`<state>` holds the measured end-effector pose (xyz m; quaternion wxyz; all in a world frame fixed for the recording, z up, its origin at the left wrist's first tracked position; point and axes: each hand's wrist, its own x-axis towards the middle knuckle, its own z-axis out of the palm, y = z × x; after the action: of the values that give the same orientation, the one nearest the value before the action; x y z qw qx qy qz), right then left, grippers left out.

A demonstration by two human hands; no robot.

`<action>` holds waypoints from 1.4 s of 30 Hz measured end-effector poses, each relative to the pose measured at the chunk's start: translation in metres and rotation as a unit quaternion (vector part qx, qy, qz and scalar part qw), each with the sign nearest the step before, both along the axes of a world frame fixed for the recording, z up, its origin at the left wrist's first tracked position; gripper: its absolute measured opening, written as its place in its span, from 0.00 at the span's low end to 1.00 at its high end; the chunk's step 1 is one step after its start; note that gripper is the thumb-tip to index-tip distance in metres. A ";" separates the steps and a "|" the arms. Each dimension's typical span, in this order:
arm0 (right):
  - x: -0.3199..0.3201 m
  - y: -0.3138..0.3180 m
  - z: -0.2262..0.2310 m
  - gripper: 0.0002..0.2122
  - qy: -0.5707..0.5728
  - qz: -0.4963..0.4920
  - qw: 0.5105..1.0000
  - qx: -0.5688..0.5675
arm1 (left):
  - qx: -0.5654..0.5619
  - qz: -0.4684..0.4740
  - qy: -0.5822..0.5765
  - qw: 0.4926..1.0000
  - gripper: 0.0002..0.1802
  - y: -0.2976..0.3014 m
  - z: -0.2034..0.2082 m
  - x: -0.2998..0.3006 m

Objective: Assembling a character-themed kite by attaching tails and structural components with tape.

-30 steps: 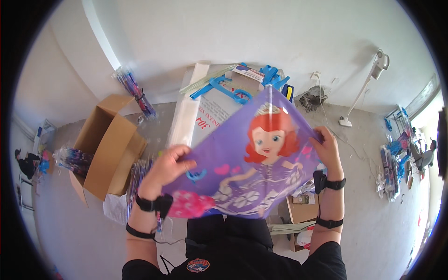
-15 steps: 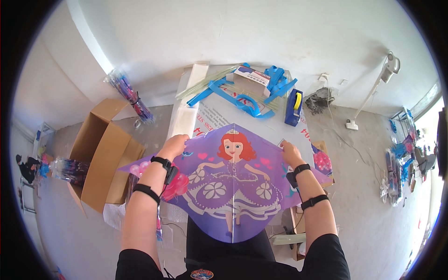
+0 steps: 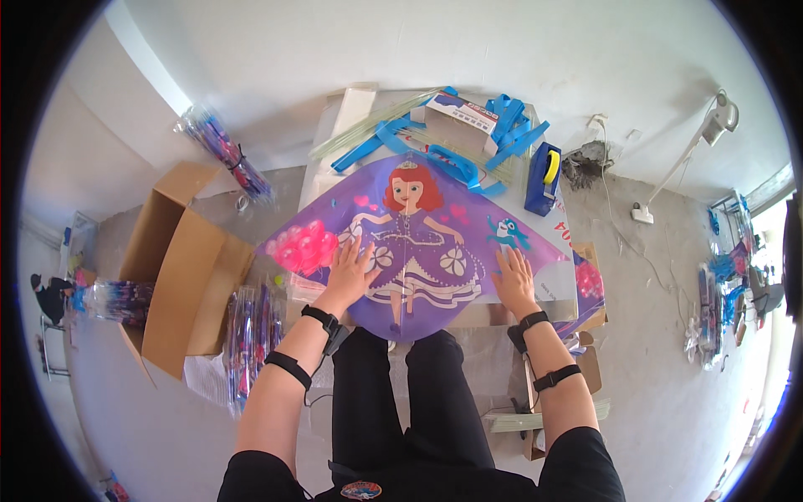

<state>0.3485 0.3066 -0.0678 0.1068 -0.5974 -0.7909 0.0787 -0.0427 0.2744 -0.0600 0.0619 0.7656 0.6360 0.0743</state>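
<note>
A purple kite (image 3: 418, 286) printed with a red-haired princess lies spread over the table, its lower tip hanging past the near edge. My left hand (image 3: 349, 272) rests on its left half with fingers spread, beside the printed pink balloons. Flat on the right half is my right hand (image 3: 514, 276), fingers stretched out just below a printed blue bird. Neither hand grips anything. Beyond the kite's top point lie blue ribbon strips (image 3: 456, 165), and a blue tape dispenser (image 3: 544, 178) with yellow tape stands at the table's right side.
An opened white box (image 3: 458, 121) sits among thin pale rods (image 3: 368, 125) at the table's back. To the left stands an open cardboard box (image 3: 188, 276), with wrapped kite bundles (image 3: 253, 335) near it. A white stick vacuum (image 3: 686, 155) leans on the wall at right.
Both hands have let go of the kite's upper edges and now lie flat on it. The kite has moved away from me and down onto the table.
</note>
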 end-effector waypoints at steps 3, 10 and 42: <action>0.013 -0.022 -0.004 0.26 -0.063 -0.046 0.995 -0.058 | -0.030 -0.001 0.009 1.000 0.35 -0.024 -0.023 0.000; 0.029 -0.033 -0.015 0.26 -0.059 -0.052 0.996 -0.037 | -0.024 0.005 -0.002 1.000 0.35 -0.038 -0.045 0.009; -0.118 0.230 -0.004 0.19 -0.134 0.049 0.990 -0.012 | 0.027 -0.062 -0.054 0.996 0.32 -0.015 -0.029 0.009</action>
<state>0.2308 0.5362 -0.0716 -0.0116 -0.5640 -0.8256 0.0120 -0.0336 0.2592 -0.0889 0.0798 0.7996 0.5812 0.1282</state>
